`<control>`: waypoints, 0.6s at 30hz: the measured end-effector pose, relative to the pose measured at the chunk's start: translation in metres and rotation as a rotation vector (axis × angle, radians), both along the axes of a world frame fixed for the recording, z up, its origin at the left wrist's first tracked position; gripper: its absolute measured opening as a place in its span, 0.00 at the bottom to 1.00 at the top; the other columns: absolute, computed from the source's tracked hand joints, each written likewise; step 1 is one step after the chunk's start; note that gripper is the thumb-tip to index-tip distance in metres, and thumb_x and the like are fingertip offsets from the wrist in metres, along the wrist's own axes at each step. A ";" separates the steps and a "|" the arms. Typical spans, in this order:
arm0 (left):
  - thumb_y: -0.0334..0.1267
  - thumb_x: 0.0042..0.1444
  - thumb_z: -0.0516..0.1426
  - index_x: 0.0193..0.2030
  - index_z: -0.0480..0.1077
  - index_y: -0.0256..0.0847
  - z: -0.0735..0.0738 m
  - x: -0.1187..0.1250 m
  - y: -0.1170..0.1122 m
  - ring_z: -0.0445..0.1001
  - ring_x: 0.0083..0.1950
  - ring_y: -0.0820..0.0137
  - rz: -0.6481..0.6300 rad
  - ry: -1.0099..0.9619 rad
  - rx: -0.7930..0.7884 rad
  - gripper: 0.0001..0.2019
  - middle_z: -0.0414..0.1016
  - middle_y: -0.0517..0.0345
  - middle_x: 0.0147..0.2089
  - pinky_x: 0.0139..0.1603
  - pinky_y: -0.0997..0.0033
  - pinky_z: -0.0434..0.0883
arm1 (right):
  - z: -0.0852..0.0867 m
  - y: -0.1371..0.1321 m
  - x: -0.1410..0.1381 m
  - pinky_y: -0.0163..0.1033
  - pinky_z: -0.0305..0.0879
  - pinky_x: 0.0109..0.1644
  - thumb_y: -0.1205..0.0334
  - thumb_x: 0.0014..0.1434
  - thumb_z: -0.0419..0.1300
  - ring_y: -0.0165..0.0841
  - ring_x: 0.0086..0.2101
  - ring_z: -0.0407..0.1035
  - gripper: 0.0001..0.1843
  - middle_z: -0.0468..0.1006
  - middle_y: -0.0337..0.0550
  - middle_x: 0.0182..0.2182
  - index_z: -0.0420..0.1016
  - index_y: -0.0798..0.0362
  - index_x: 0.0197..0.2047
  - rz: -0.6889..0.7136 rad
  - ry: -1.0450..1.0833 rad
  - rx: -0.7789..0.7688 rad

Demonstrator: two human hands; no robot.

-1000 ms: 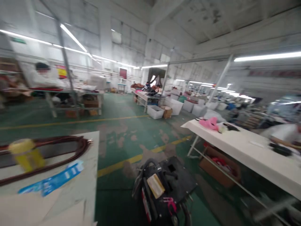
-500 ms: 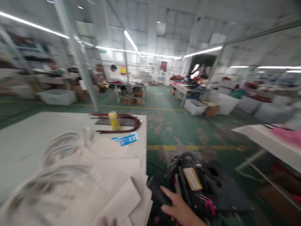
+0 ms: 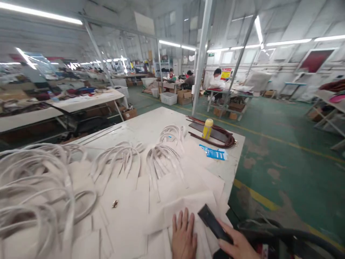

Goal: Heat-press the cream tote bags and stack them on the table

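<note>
Two bare hands nearest. Left hand (image 3: 184,235): laid palm down on pale cloth pieces (image 3: 201,201), fingers slightly parted, pinching nothing. Right hand (image 3: 238,242): closed around a black hand-held tool (image 3: 215,223), gripped between thumb and fingers, with its tip pointing toward the left hand, above the same cloth. Touching or just clear of it: impossible to tell. In hand, by judgement: steadying the cloth with the left while holding the tool ready with the right. Probably called for next: a flat layer under the palm, a firm grip, and the tool tip clear of the left fingers.

Low at right, beyond the table edge: a black hose (image 3: 291,233). Farther in, on the white table (image 3: 165,117): a small metal piece (image 3: 115,204), looped pale straps (image 3: 164,158), a blue packet (image 3: 215,153), then a yellow bottle (image 3: 207,128), upright between brown straps (image 3: 229,142). Well beyond, across the green floor (image 3: 280,180): a co-worker (image 3: 215,82) at another table (image 3: 248,94).
</note>
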State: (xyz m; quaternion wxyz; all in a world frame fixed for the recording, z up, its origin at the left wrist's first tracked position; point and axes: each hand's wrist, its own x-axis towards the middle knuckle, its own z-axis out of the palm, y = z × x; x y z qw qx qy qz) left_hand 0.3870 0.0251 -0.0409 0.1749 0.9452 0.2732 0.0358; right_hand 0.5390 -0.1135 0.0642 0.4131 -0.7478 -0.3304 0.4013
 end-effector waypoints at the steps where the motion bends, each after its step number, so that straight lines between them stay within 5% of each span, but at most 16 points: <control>1: 0.39 0.51 0.51 0.62 0.44 0.53 0.002 -0.001 -0.001 0.44 0.64 0.55 0.002 -0.007 -0.010 0.31 0.41 0.59 0.65 0.61 0.44 0.44 | -0.006 0.017 0.001 0.42 0.56 0.56 0.53 0.46 0.56 0.42 0.51 0.62 0.32 0.71 0.44 0.49 0.64 0.54 0.54 0.016 0.002 0.029; 5: 0.41 0.53 0.50 0.62 0.44 0.52 0.006 -0.005 -0.008 0.42 0.64 0.55 0.024 -0.028 -0.015 0.30 0.41 0.58 0.65 0.61 0.43 0.43 | -0.008 0.066 0.014 0.44 0.55 0.56 0.51 0.48 0.54 0.41 0.50 0.62 0.33 0.71 0.47 0.49 0.61 0.57 0.56 -0.051 -0.076 0.091; 7: 0.42 0.53 0.50 0.62 0.42 0.51 0.006 -0.009 -0.013 0.41 0.64 0.55 0.033 -0.043 -0.012 0.31 0.39 0.57 0.65 0.61 0.43 0.44 | 0.002 0.072 0.020 0.46 0.63 0.49 0.50 0.50 0.52 0.41 0.41 0.69 0.35 0.75 0.48 0.42 0.56 0.58 0.59 -0.053 -0.099 0.068; 10: 0.45 0.55 0.48 0.63 0.39 0.48 0.003 -0.014 -0.022 0.39 0.64 0.55 0.043 -0.089 -0.009 0.31 0.35 0.55 0.66 0.61 0.45 0.47 | 0.014 0.064 0.018 0.43 0.68 0.27 0.48 0.52 0.50 0.35 0.19 0.67 0.37 0.77 0.43 0.26 0.48 0.55 0.62 0.111 0.002 -0.060; 12: 0.48 0.56 0.46 0.63 0.39 0.44 -0.003 -0.016 -0.028 0.38 0.65 0.56 0.036 -0.128 -0.001 0.31 0.36 0.53 0.66 0.61 0.47 0.50 | 0.016 0.059 0.008 0.41 0.67 0.25 0.49 0.51 0.52 0.31 0.15 0.63 0.36 0.76 0.42 0.26 0.50 0.53 0.61 0.275 0.092 -0.101; 15: 0.50 0.56 0.46 0.63 0.40 0.42 -0.016 -0.014 -0.035 0.40 0.65 0.57 0.005 -0.191 0.043 0.32 0.43 0.53 0.65 0.62 0.50 0.50 | 0.014 0.069 -0.016 0.43 0.68 0.36 0.54 0.50 0.53 0.34 0.22 0.68 0.32 0.77 0.44 0.32 0.55 0.52 0.59 0.448 0.147 -0.083; 18: 0.48 0.55 0.47 0.63 0.44 0.45 -0.026 -0.011 -0.039 0.43 0.64 0.59 -0.006 -0.237 0.114 0.29 0.49 0.56 0.63 0.61 0.51 0.52 | 0.011 0.100 -0.044 0.44 0.62 0.49 0.63 0.48 0.53 0.39 0.40 0.68 0.30 0.76 0.43 0.38 0.61 0.53 0.56 0.563 0.130 -0.047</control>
